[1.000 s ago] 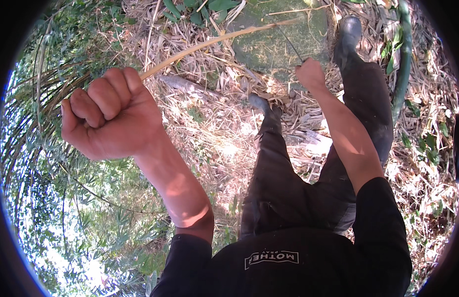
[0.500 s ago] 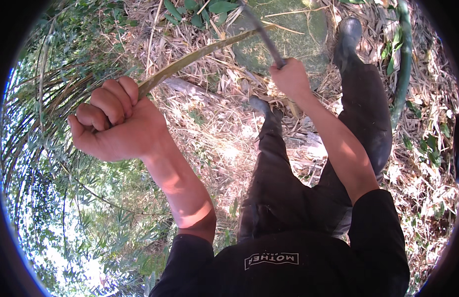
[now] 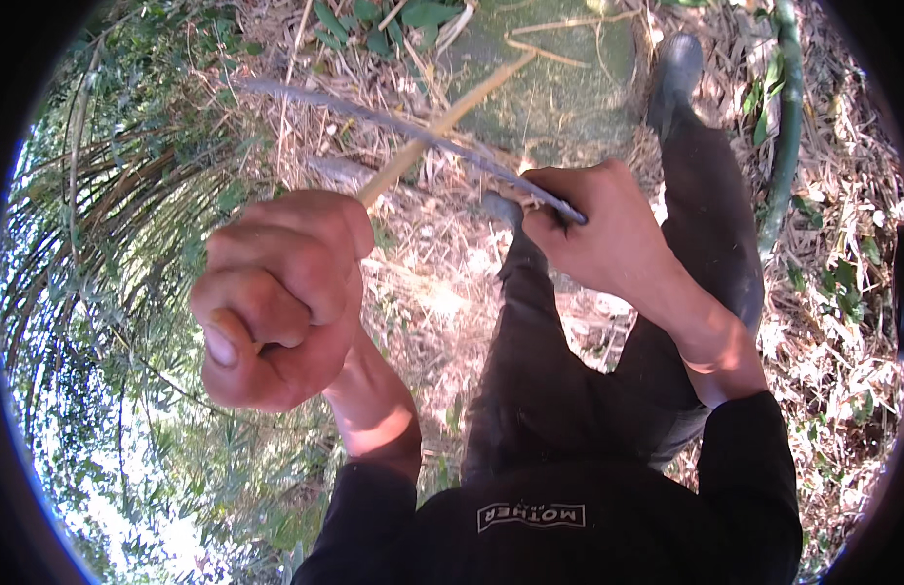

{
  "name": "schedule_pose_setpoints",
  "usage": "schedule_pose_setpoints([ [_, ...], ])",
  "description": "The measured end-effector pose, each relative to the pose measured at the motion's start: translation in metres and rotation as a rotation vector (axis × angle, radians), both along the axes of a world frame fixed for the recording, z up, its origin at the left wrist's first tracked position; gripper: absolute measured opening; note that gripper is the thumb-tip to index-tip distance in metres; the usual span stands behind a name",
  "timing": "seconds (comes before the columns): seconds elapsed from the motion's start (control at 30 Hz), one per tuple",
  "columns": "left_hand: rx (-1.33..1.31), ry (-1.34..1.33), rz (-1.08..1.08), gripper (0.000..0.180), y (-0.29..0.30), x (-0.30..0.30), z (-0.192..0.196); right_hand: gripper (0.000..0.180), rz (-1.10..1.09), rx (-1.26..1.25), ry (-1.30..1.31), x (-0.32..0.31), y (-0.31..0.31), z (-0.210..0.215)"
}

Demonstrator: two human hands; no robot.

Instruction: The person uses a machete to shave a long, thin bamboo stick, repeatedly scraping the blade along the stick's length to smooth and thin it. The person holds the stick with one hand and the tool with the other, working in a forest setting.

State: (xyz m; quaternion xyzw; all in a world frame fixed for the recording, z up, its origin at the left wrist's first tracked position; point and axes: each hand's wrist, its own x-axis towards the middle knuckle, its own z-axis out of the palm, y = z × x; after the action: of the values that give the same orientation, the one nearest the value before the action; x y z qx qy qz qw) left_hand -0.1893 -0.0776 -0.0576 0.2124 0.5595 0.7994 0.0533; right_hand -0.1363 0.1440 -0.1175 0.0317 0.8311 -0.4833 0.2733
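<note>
Leftmost, dense green foliage (image 3: pixel 91 292) crowded the frame edge, leaving little open room beside the left hand (image 3: pixel 276 297), which was clenched in a tight fist around a pale thin stalk (image 3: pixel 442 122) slanting up and right. Crossing that stalk, a long grey blade (image 3: pixel 393 125) ran to the right hand (image 3: pixel 593 229), gripped closed on its handle end. Below lay dry straw litter (image 3: pixel 423 292), with a green hose (image 3: pixel 786 127) at far right.

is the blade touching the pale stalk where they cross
Cannot tell. In the head view the blade crosses the stalk held by the left hand, but depth there is unclear.
</note>
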Motion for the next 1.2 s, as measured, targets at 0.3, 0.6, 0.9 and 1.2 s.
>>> schedule_pose_setpoints([
  [0.3,0.109,-0.120,0.141,0.046,-0.013,-0.001,-0.007,0.029,0.010,0.252,-0.127,-0.004,0.008,-0.064],
  [0.6,0.283,-0.200,0.281,0.047,-0.029,-0.006,-0.015,0.028,-0.080,0.274,-0.153,-0.009,0.002,-0.108],
  [0.9,0.312,-0.176,0.271,0.047,-0.024,-0.005,-0.014,0.029,-0.230,0.238,-0.251,-0.016,0.012,-0.131],
  [1.2,0.328,-0.163,0.277,0.047,-0.019,-0.017,-0.009,0.031,-0.153,0.366,-0.038,-0.009,0.005,-0.144],
])
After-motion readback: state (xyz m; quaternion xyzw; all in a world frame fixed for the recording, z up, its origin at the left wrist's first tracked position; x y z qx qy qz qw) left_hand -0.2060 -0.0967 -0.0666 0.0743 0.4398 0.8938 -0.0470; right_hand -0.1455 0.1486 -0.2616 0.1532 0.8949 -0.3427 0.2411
